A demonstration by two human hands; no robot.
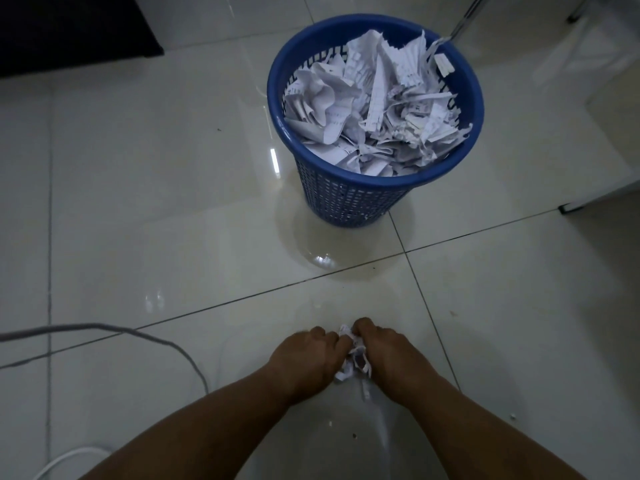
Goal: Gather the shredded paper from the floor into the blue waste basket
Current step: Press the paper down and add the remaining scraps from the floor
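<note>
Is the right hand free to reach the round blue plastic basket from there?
Probably yes: only bare tile floor separates the right hand from the basket, though both hands clutch a paper wad.

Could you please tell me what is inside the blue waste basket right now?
The blue waste basket holds shredded and crumpled paper heaped to its rim; anything beneath is hidden.

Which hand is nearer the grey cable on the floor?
Left. The left hand is just right of the grey cable; the right hand lies farther right, past the paper wad both hands clutch.
</note>
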